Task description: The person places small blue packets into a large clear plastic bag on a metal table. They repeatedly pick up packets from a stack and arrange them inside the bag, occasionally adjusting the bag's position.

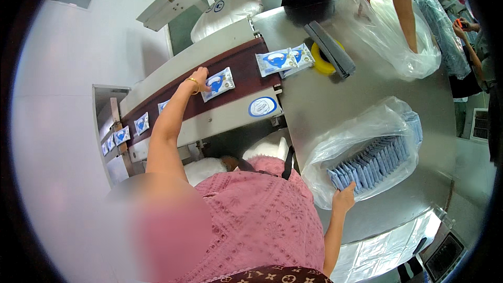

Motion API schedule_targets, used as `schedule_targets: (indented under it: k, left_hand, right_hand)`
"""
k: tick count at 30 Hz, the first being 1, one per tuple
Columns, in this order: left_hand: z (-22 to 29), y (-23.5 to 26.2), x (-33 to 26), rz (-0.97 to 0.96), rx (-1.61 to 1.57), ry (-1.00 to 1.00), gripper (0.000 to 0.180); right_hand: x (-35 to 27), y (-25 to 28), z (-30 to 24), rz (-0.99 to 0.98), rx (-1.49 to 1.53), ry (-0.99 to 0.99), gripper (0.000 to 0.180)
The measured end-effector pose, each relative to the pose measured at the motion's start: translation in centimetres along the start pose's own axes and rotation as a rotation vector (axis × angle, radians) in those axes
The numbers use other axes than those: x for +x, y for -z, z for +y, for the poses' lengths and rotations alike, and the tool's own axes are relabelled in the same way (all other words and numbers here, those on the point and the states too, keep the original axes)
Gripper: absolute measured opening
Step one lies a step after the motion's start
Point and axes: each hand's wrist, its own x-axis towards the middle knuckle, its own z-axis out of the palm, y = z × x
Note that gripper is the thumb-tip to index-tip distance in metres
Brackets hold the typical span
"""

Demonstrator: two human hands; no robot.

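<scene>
My left hand (198, 80) reaches over the dark red conveyor belt (243, 55). Its fingers and thumb close on the left edge of a small white and blue packet (219, 84) lying on the belt. At the lower right, my right hand (343, 199) grips the near end of a row of upright packets (373, 163), its thumb against them. That row lies inside a clear plastic bag (326, 153) on the metal table. Some of my right fingers are hidden. Two overlapping packets (276, 61) rest where the belt meets the table.
More packets (141, 123) lie along the belt to the left. A grey bar-shaped object (330, 50) lies across a yellow ring (320, 62) on the metal table (309, 106). Across the table, another person's arms (402, 13) reach into a large clear bag (385, 36). A white sack (228, 13) stands behind the belt.
</scene>
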Motion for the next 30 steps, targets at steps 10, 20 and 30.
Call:
schedule_targets:
  k: [10, 20, 30]
  left_hand:
    - [14.4, 5.5, 8.5, -0.081, -0.620, -0.450, 0.038]
    - [26.3, 2.6, 20.9, -0.432, -0.148, -0.422, 0.079]
    - [31.1, -3.6, 4.5, 0.145, 0.226, -0.980, 0.091]
  right_hand:
    - [0.0, -1.1, 0.8, 0.080, 0.038, 0.033, 0.061]
    - [0.2, 0.0, 0.2, 0.076, 0.087, 0.001, 0.049]
    - [0.5, -0.2, -0.1, 0.077, 0.140, -0.018, 0.057]
